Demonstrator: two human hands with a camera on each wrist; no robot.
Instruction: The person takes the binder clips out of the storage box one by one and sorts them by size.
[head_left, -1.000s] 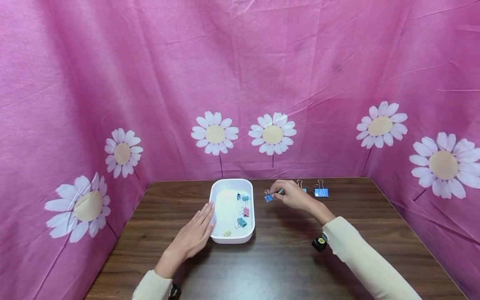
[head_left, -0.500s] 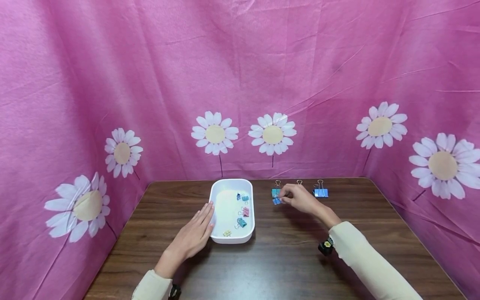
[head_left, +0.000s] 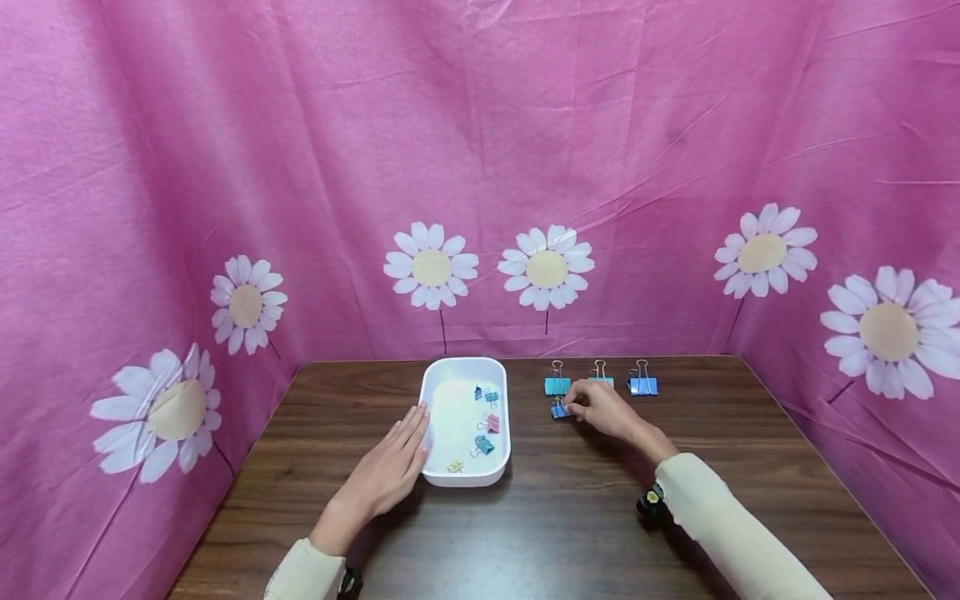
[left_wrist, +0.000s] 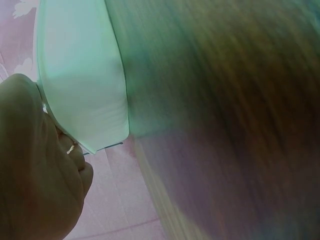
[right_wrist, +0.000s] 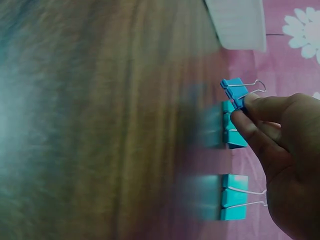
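Thumb and fingertips of my right hand (head_left: pixel 606 408) pinch a small blue binder clip (head_left: pixel 558 410), just in front of a larger teal binder clip (head_left: pixel 557 387). In the right wrist view the blue clip's wire handles stick out beside the thumb. A second teal binder clip (right_wrist: pixel 234 197) stands to the right, partly covered by this hand in the head view. Farther right in that row is a large blue binder clip (head_left: pixel 642 387). My left hand (head_left: pixel 384 468) lies with straight fingers along the left side of a white tray (head_left: pixel 465 481).
Inside the tray, small clips lie mostly along the right: a dark blue one (head_left: pixel 477 392), a pink one (head_left: pixel 491 424), teal ones (head_left: pixel 483 445) and a yellow one (head_left: pixel 455 467). A pink flowered curtain (head_left: pixel 480 167) encloses the back and sides of the wooden table (head_left: pixel 480 550).
My right hand has carried the small blue clip rightward and nearer, from beside the tray to in front of the left teal clip, which is now uncovered. My left hand has stayed still.
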